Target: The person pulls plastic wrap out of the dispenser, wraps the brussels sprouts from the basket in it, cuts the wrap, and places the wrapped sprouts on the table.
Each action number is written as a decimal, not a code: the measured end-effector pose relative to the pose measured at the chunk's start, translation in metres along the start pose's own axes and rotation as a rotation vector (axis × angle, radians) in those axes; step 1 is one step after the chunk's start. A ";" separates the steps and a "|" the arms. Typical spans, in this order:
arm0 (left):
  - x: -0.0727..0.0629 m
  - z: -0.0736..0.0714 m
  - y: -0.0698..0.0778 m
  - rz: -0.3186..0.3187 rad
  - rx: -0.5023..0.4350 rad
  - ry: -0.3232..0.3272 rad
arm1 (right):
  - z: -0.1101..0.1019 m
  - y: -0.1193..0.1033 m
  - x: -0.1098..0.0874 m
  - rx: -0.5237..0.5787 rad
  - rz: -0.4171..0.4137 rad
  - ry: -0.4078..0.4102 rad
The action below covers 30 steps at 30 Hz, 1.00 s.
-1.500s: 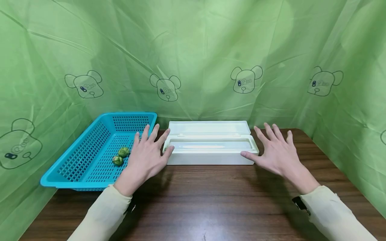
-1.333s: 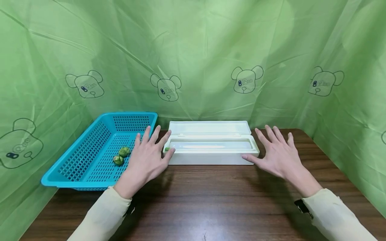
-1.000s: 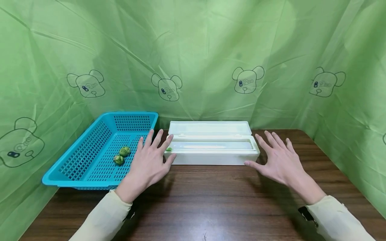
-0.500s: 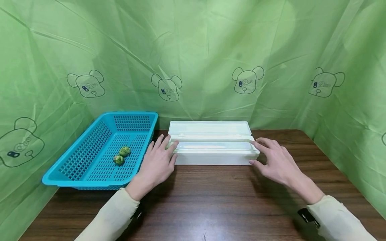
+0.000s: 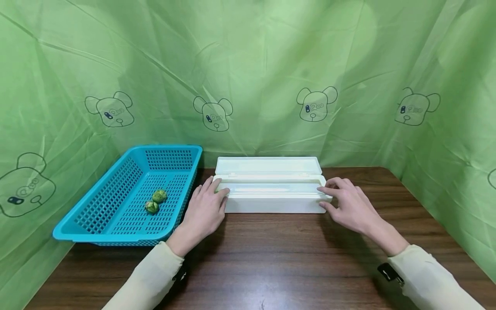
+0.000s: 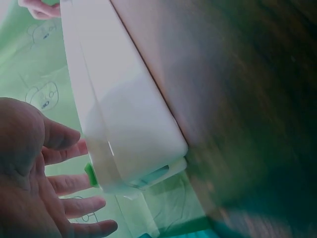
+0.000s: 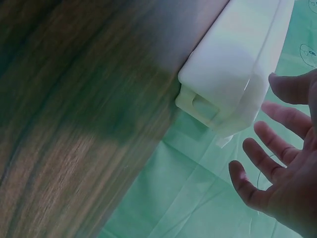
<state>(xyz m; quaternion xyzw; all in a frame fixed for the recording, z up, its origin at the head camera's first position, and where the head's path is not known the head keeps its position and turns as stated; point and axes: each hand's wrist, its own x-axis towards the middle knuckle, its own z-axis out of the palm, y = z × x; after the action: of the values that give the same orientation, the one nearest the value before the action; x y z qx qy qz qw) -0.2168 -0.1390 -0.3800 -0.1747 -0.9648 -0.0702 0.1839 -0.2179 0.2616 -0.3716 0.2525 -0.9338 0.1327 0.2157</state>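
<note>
A long white plastic wrap dispenser [image 5: 275, 204] stands on the table in the head view, its lid [image 5: 267, 165] tipped back and a pale glossy strip along its opening. My left hand [image 5: 205, 209] is at the dispenser's left end, fingers spread over the top edge beside a small green tab [image 6: 90, 174], seen in the left wrist view. At the right end is my right hand [image 5: 350, 204], index finger over the top edge and thumb near the front. In the right wrist view its fingers are loosely bent with nothing between them. Whether the fingertips touch the dispenser is hard to tell.
A blue perforated basket [image 5: 116, 237] stands to the left, close to my left forearm. Inside lie two small green round vegetables [image 5: 159, 196], like Brussels sprouts. Green printed cloth [image 5: 263, 77] hangs behind and at both sides of the brown wooden table [image 5: 255, 258].
Both hands have come down onto the dispenser's ends from a spread-finger hover. The left has shifted right, and the right hand's fingers have bent. Dispenser and basket stay in place.
</note>
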 end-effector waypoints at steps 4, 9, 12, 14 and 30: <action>0.000 0.002 0.000 0.012 -0.008 0.029 | 0.001 0.000 0.002 0.005 0.002 -0.008; 0.003 0.005 -0.001 0.031 -0.025 0.084 | 0.002 0.002 0.006 0.035 0.024 -0.013; 0.006 0.006 -0.001 0.031 -0.038 0.111 | 0.003 0.004 0.008 0.080 0.048 -0.003; 0.009 0.007 -0.001 0.021 -0.056 0.132 | 0.004 0.005 0.010 0.111 0.067 0.003; 0.026 0.011 0.001 -0.075 -0.131 0.206 | 0.005 0.011 0.026 0.260 0.138 0.007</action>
<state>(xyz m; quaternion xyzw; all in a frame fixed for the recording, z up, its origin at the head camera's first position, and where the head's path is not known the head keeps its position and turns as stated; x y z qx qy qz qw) -0.2430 -0.1276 -0.3803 -0.1421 -0.9399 -0.1576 0.2675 -0.2460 0.2579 -0.3656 0.2130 -0.9231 0.2680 0.1750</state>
